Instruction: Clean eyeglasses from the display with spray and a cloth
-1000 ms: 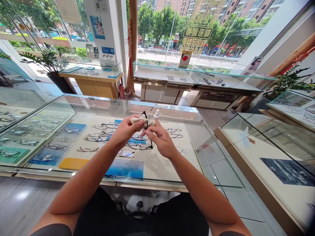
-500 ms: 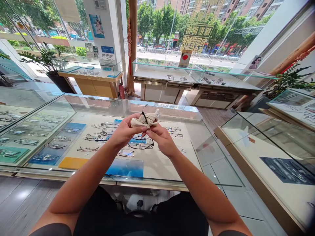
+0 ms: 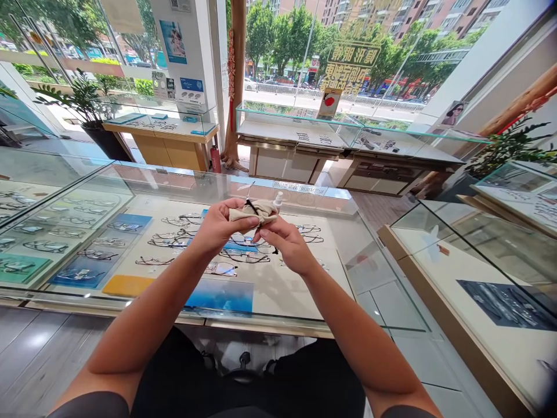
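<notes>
Above the glass counter, both my hands are closed on a crumpled beige cloth (image 3: 242, 214) wrapped about a pair of eyeglasses. One dark temple of the eyeglasses (image 3: 251, 205) sticks up through the folds, and a dark tip hangs below near my right hand; the lenses are hidden. My left hand (image 3: 220, 223) grips the cloth's left side, thumb across the front. Thumb and fingers of my right hand (image 3: 285, 241) pinch its lower right part. Just behind the cloth shows a white bottle top (image 3: 278, 198); whether it stands on the counter I cannot tell.
Under me is a glass display case (image 3: 300, 290) with several eyeglasses inside, beside blue cards and a yellow block (image 3: 129, 285). Another case (image 3: 435, 247) stands at right. Further cases (image 3: 287, 129), a potted plant (image 3: 89, 113) and a wooden post (image 3: 237, 81) are near the windows.
The cloth and both hands have shifted slightly left. The upper dark temple has tilted further left, and more of the white bottle top shows.
</notes>
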{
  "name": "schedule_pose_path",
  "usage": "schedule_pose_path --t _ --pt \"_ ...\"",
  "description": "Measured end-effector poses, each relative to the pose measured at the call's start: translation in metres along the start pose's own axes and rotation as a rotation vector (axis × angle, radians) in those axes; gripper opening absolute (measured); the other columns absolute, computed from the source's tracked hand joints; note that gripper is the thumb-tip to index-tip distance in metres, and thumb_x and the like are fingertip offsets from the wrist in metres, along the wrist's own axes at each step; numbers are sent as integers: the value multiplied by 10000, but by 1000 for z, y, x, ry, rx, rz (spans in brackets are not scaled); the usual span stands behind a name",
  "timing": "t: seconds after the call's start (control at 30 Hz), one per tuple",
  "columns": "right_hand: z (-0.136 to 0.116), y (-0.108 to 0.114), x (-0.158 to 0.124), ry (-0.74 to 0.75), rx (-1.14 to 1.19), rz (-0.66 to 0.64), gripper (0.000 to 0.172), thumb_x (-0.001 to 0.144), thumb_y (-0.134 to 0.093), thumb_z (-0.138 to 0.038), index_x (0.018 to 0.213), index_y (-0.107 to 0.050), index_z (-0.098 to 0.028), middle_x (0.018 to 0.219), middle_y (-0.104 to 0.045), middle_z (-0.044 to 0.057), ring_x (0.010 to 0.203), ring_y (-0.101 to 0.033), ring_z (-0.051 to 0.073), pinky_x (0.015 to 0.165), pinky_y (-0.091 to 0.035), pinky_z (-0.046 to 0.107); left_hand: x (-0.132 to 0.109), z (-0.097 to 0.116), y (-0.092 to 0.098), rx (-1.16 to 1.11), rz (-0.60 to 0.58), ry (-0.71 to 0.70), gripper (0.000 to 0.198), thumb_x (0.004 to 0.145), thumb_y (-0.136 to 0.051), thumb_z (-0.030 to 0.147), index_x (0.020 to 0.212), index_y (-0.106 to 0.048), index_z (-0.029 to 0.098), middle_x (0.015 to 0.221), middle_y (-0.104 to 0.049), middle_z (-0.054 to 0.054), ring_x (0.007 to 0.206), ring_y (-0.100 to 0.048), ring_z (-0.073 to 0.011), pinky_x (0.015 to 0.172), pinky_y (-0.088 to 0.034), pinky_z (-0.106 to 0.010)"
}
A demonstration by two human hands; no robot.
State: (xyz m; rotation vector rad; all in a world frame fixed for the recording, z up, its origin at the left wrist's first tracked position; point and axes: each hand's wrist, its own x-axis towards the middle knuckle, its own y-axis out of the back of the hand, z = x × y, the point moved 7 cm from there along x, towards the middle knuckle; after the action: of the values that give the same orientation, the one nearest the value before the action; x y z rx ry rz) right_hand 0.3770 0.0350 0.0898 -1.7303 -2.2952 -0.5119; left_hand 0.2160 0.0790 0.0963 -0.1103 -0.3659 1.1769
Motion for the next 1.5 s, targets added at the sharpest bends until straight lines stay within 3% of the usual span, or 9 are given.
schedule_pose_path --t 0.33,0.53,0.63,0.77,0.93,1.03,1.2,1.3,1.5 --pt "-9 2 4 35 -1 -57 305 999 -734 -435 795 -856 -244 1048 -634 65 1072 -609 256 1098 -484 452 1 -1 11 -18 155 57 614 519 -1124 487 819 -699 161 670 -695 8 598 -591 -107 584 -444 -227" --pt "-6 5 6 3 103 -37 326 960 -753 -482 763 -850 -241 1069 -685 76 1139 -602 276 1135 -466 440 3 3 2 -100 -83 24 437 748 -1043 433 952 -797 136 857 -761 -50 771 -681 -135 724 -527 -234" --pt "-2 5 7 -13 144 -13 317 952 -757 -489 760 -848 -253 1025 -684 66 1140 -595 277 1152 -439 432 1 3 -3 -118 -144 18 453 729 -1055 309 1075 -805 156 975 -791 -61 870 -723 -149 783 -548 -226" --pt "2 2 6 -28 147 2 331 935 -772 -516 749 -838 -250 1034 -675 62 1088 -600 267 1105 -458 429 -2 -1 -10 -52 -110 -25 556 653 -1082 252 1110 -773 183 944 -798 -37 816 -722 -160 766 -557 -257" --pt "-1 -6 2 -51 89 -40 356 933 -768 -517 729 -817 -229 990 -654 60 987 -587 243 998 -515 416 -4 -5 -6 46 51 -87 519 680 -1059 524 819 -712 165 685 -654 16 617 -537 -113 611 -420 -250" --pt "-1 -7 2 -39 83 -55 332 950 -750 -474 734 -812 -230 980 -648 61 981 -588 244 1001 -510 422 -3 -7 -4 27 78 -72 553 744 -999 639 813 -734 159 649 -587 26 612 -479 -103 597 -381 -244" --pt "-3 5 3 18 148 -3 310 969 -713 -438 744 -807 -246 985 -623 65 1060 -570 270 1073 -461 433 3 -6 -7 -126 5 -31 552 743 -1022 586 1006 -796 157 894 -762 -53 826 -674 -165 804 -534 -280" --pt "-9 17 1 33 206 93 309 962 -706 -461 756 -800 -250 1008 -571 74 1062 -550 270 1061 -476 425 4 -5 -4 -129 -2 -36 556 769 -1006 590 1070 -820 162 941 -783 -67 880 -702 -180 868 -552 -295" --pt "-16 28 -2 54 240 225 339 951 -735 -555 822 -799 -248 1245 -582 102 1242 -568 298 1119 -514 430 -6 -11 -17 109 -168 6 564 833 -946 628 1117 -856 149 865 -739 -63 744 -596 -147 690 -462 -257"
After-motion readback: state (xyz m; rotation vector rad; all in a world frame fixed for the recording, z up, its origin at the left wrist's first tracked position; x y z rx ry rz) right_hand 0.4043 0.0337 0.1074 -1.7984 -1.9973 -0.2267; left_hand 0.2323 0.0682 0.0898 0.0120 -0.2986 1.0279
